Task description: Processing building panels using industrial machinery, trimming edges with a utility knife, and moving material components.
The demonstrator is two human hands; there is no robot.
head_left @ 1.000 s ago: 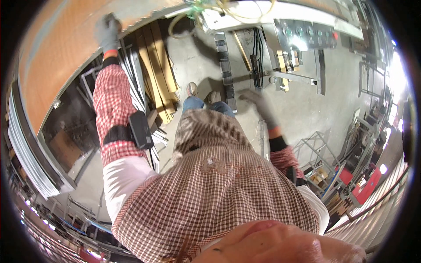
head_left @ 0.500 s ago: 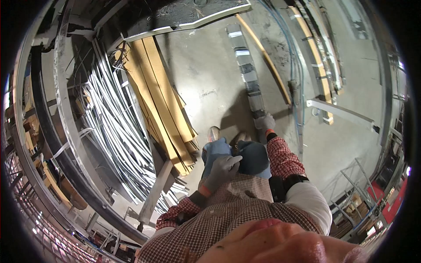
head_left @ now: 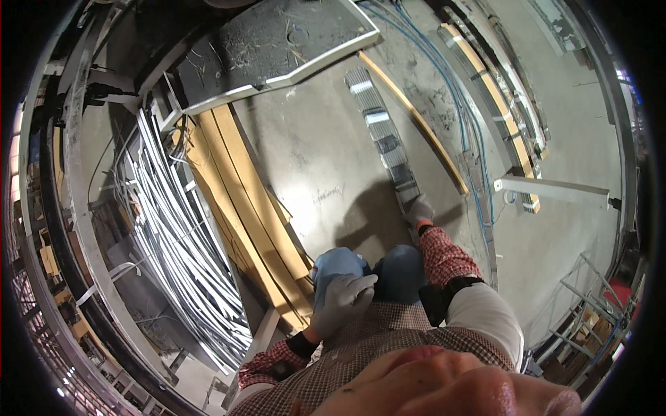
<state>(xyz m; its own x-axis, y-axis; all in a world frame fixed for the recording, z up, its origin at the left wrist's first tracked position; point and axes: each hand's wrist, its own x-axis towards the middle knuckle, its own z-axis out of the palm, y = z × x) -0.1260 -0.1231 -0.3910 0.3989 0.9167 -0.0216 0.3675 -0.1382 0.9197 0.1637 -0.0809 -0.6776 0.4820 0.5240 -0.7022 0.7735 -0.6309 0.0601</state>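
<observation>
Below, the right hand (head_left: 419, 208) touches a ribbed metal strip (head_left: 383, 142) running away lengthwise.

My left hand (head_left: 342, 303) wears a pale grey glove with a black cuff, low in the middle of the frame, against my blue jeans (head_left: 368, 272). My right hand (head_left: 419, 210), just right of centre, has the same grey glove edged in orange. Both shirt sleeves (head_left: 440, 255) are red-and-white check, with a black band on the right arm. Left of centre lie yellow-tan wooden planks (head_left: 239, 201) and silvery-white cables (head_left: 177, 243); the floor (head_left: 312, 145) is dull grey concrete.
</observation>
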